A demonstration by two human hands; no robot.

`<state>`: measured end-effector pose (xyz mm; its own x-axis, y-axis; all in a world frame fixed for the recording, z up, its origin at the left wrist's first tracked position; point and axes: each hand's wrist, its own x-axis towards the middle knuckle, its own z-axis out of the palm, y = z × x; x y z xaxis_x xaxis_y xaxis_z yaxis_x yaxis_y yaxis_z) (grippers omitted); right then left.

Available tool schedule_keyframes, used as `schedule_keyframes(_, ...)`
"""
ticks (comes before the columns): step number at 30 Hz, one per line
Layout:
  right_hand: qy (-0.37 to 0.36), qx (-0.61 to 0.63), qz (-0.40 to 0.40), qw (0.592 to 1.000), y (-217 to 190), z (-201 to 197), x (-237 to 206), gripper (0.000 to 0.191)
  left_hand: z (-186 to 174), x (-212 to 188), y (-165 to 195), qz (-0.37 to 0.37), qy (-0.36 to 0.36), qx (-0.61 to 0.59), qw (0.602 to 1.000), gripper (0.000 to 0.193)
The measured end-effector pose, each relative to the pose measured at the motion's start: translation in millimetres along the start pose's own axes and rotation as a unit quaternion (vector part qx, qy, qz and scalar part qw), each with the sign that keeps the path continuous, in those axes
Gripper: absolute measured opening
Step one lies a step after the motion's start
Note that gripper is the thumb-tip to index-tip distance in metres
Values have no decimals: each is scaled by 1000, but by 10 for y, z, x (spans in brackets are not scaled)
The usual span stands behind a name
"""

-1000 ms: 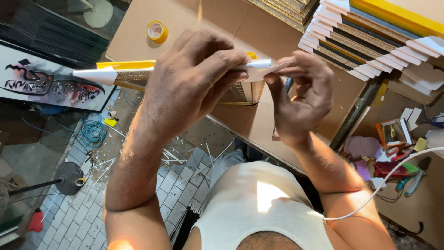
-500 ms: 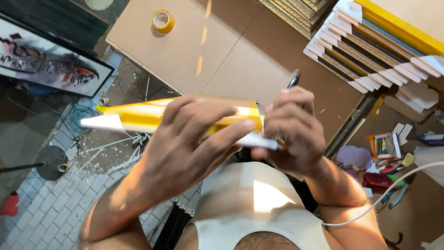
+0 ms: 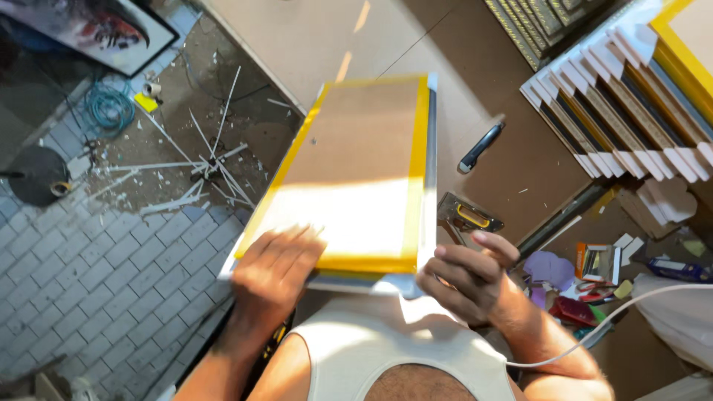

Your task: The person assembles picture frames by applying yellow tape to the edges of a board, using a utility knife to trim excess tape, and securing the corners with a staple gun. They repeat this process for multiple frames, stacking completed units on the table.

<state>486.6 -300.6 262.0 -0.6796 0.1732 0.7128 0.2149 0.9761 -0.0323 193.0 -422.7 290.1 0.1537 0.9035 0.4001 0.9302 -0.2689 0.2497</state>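
My left hand (image 3: 273,269) lies flat, fingers spread, on the near left corner of the frame (image 3: 356,174), which rests back-side up on the table (image 3: 297,44), its brown backing edged with yellow tape. My right hand (image 3: 468,276) curls its fingers around the frame's near right corner, gripping the white edge. Just beyond my right hand sits a staple gun (image 3: 468,215), and farther off a black-handled knife (image 3: 480,147). Stacked frame mouldings (image 3: 616,119) lie well beyond, to the right.
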Motion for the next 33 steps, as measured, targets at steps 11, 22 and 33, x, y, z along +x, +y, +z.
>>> schedule_keyframes(11, -155, -40, 192, 968, 197, 1537, -1397, 7, 2548, -357, -499, 20, -69, 4, 997, 54)
schedule_keyframes(22, -210, -81, 294, 929, 111, 1818, -1592, 26, 3245, 201, -417, 19, -222, -212, 952, 76)
schedule_keyframes(33, -313, -65, 566, 760, 90, 1350, -1882, 54, 3468, 298, -558, 61, -168, -186, 966, 35)
